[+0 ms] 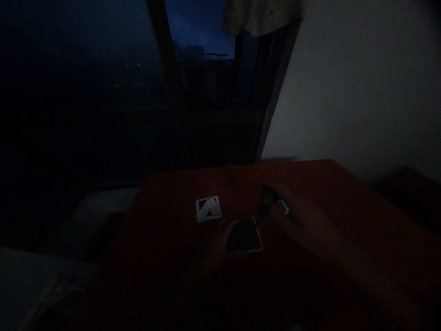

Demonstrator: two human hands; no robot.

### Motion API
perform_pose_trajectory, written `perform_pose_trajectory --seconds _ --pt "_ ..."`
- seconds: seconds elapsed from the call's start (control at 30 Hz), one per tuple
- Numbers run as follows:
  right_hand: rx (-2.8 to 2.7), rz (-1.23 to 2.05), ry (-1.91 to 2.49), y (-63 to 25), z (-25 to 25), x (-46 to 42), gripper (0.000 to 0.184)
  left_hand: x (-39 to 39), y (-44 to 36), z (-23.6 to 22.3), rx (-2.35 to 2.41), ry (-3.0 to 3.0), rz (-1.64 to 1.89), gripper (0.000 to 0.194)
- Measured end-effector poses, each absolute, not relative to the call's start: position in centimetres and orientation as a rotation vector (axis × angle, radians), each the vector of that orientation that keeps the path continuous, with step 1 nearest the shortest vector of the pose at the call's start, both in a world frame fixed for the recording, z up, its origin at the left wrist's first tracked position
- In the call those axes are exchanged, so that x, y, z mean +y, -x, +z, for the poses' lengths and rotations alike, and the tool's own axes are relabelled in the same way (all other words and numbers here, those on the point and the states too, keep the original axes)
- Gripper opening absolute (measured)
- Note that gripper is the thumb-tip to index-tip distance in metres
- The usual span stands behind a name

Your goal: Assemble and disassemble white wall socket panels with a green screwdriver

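Observation:
The room is very dark, so details are faint. My left hand (220, 241) is closed on the left side of a square unit (244, 235) with a dark face and a thin white rim, low over the table. My right hand (296, 216) is wrapped round the green handle of a screwdriver (265, 202), tilted with its shaft down. Its tip meets the unit's upper right edge or lies just beside it; I cannot tell which. A white square frame (197, 206) lies beyond my left hand, with white flat pieces (213, 206) across it.
A small white object (283, 206) is partly hidden behind my right hand. The reddish-brown table (165, 197) reaches toward a dark window (206, 92). A pale wall (361, 82) rises at the right, and cloth (262, 16) hangs at the top.

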State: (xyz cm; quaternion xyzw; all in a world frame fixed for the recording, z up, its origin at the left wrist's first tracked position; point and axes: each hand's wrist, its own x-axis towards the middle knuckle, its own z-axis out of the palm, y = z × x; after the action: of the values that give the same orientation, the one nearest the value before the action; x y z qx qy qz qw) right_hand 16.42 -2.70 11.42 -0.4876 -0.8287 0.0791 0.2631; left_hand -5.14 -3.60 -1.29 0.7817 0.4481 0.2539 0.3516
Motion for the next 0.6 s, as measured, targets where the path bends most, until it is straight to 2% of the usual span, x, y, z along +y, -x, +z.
perform_pose_trajectory --seconds 0.1,0.17,0.27,0.37,0.43,0.5,0.6 --pt "-2.268 0.388 1.130 -16.8 12.0 -3.1 0.041 -3.5 5.2 -1.4 1.149 -2.040 0.666 0.072" --pt "-2.258 0.364 1.170 -16.8 12.0 -3.1 0.035 -3.5 5.2 -1.5 1.166 -2.049 0.658 0.073" --pt "-2.216 0.116 1.337 -16.2 11.4 -2.8 0.031 -3.5 5.3 -1.8 1.201 -2.072 0.635 0.073" --pt "-2.181 -0.151 1.490 -15.3 10.8 -2.8 0.035 -3.6 5.3 -1.9 1.204 -2.078 0.643 0.073" --pt "-2.204 -0.190 1.524 -15.0 10.9 -2.9 0.034 -3.6 5.3 -1.9 1.186 -2.084 0.657 0.073" --pt "-2.255 -0.049 1.446 -15.2 11.3 -3.1 0.031 -3.6 5.3 -1.8 1.178 -2.079 0.675 0.072" --pt "-2.300 0.321 1.213 -16.1 11.8 -3.2 0.038 -3.5 5.2 -1.7 1.160 -2.061 0.672 0.072"
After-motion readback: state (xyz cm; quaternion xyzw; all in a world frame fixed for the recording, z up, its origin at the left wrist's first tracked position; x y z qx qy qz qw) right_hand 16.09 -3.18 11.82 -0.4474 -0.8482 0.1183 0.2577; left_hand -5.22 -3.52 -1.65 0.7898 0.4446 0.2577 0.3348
